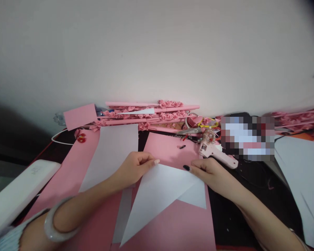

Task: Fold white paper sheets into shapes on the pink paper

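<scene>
Your left hand pinches the folded white paper at its top left corner, your right hand takes the top edge near the right end, each grip closed thumb-to-fingers. Paper's front and center, over a pink sheet on the tabletop. Glue gun lies just beyond your right hand, pink paper flowers along the wall.
</scene>
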A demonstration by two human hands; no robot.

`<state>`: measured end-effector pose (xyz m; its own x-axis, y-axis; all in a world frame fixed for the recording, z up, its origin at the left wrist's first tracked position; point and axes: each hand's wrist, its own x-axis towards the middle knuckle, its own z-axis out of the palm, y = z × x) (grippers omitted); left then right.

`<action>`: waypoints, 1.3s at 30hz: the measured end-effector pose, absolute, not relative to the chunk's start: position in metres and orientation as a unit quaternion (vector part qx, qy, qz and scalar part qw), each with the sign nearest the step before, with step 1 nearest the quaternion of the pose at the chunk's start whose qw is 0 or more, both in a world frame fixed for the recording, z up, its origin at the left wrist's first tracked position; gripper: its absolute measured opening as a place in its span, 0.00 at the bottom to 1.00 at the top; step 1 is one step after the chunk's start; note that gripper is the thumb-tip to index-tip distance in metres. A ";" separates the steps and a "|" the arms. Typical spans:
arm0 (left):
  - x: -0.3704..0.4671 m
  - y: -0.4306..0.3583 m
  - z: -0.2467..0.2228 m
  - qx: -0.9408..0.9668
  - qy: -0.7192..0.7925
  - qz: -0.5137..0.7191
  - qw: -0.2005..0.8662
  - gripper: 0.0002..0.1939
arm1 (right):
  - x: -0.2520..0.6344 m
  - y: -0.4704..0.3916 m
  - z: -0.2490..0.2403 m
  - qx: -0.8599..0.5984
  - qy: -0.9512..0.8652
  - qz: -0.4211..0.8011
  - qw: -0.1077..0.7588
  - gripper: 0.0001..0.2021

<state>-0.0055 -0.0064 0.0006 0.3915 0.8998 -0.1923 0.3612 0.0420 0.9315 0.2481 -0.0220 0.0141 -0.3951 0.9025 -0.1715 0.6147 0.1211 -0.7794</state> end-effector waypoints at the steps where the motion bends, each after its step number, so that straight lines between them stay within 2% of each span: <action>1: -0.007 -0.005 0.000 0.632 0.496 0.262 0.535 0.18 | 0.251 -0.021 0.015 -0.538 -0.717 0.400 0.193 0.21; 3: -0.010 -0.001 -0.001 0.605 0.512 0.284 0.539 0.18 | 0.255 -0.020 0.017 -0.559 -0.691 0.381 0.255 0.18; 6: -0.013 0.003 -0.002 0.569 0.526 0.301 0.556 0.17 | 0.257 -0.020 0.021 -0.520 -0.692 0.366 0.343 0.06; 8: -0.013 0.004 -0.002 0.550 0.523 0.302 0.577 0.16 | 0.254 -0.022 0.023 -0.483 -0.718 0.362 0.347 0.17; 10: -0.011 0.003 -0.002 0.535 0.511 0.300 0.602 0.17 | 0.249 -0.025 0.022 -0.475 -0.736 0.355 0.326 0.20; 13: -0.010 0.000 -0.002 0.519 0.492 0.295 0.634 0.17 | 0.244 -0.027 0.017 -0.482 -0.737 0.352 0.318 0.14; 17: -0.011 0.001 -0.007 0.501 0.441 0.297 0.683 0.17 | 0.245 -0.026 0.009 -0.503 -0.703 0.361 0.351 0.07; 21: -0.010 0.001 -0.012 0.471 0.355 0.346 0.730 0.23 | 0.245 -0.024 0.006 -0.552 -0.618 0.410 0.382 0.07; 24: -0.007 -0.001 -0.010 0.475 0.348 0.369 0.719 0.18 | 0.241 -0.024 0.006 -0.541 -0.557 0.476 0.414 0.11; 25: -0.007 -0.002 -0.008 0.482 0.362 0.372 0.706 0.19 | 0.240 -0.024 0.007 -0.533 -0.543 0.491 0.424 0.11; 28: -0.005 -0.006 -0.003 0.515 0.396 0.370 0.664 0.36 | 0.239 -0.025 0.007 -0.520 -0.542 0.501 0.430 0.09; 30: -0.006 -0.008 -0.002 0.541 0.408 0.373 0.633 0.39 | 0.240 -0.025 0.005 -0.527 -0.565 0.477 0.420 0.07; 32: -0.007 -0.008 -0.003 0.579 0.424 0.363 0.595 0.34 | 0.243 -0.025 0.001 -0.542 -0.583 0.447 0.408 0.07; 36: -0.008 -0.007 -0.008 0.644 0.459 0.311 0.527 0.16 | 0.245 -0.024 -0.003 -0.557 -0.587 0.432 0.399 0.09; 39: -0.008 -0.007 -0.010 0.622 0.457 0.314 0.553 0.18 | 0.243 -0.023 -0.001 -0.528 -0.583 0.467 0.404 0.13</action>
